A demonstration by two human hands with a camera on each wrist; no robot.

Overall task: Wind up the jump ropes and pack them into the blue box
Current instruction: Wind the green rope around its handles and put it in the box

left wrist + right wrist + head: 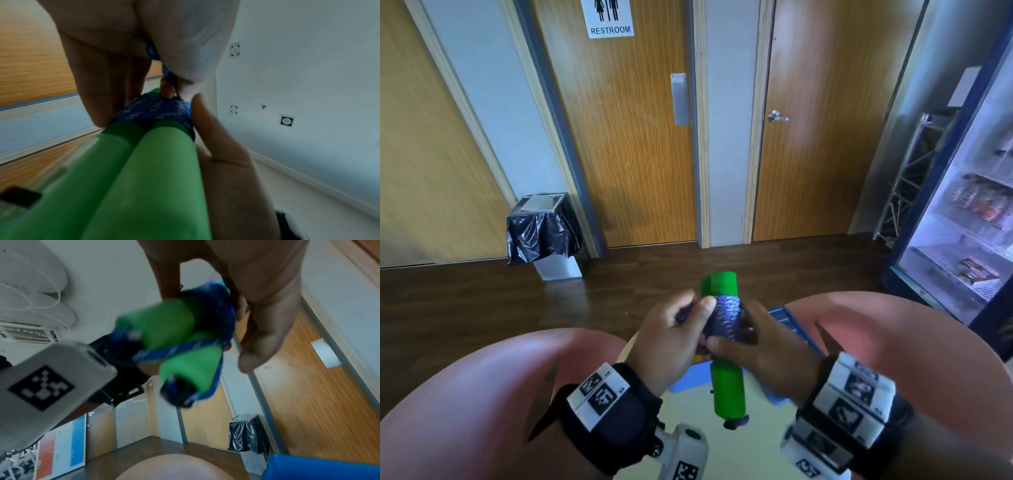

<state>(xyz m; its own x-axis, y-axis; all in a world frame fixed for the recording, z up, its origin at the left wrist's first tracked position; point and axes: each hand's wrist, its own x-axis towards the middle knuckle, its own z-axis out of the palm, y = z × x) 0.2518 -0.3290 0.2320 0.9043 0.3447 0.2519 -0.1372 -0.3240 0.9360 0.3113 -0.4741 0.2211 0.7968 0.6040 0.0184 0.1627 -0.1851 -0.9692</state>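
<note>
One door sign [608, 17] reads "RESTROOM".

Jump rope [724, 318]: two green foam handles [727, 390] laid side by side, parallel, bound round the middle by tight turns of blue patterned cord [152, 112]. Bundle held off any surface, one end pointing away, the other toward the person, fingers [726, 342] closed about the wound band. A loose strand [180, 347] crosses the handles near their dark end caps. Blue box [791, 325] sits directly beneath the fingers, largely hidden.
</note>
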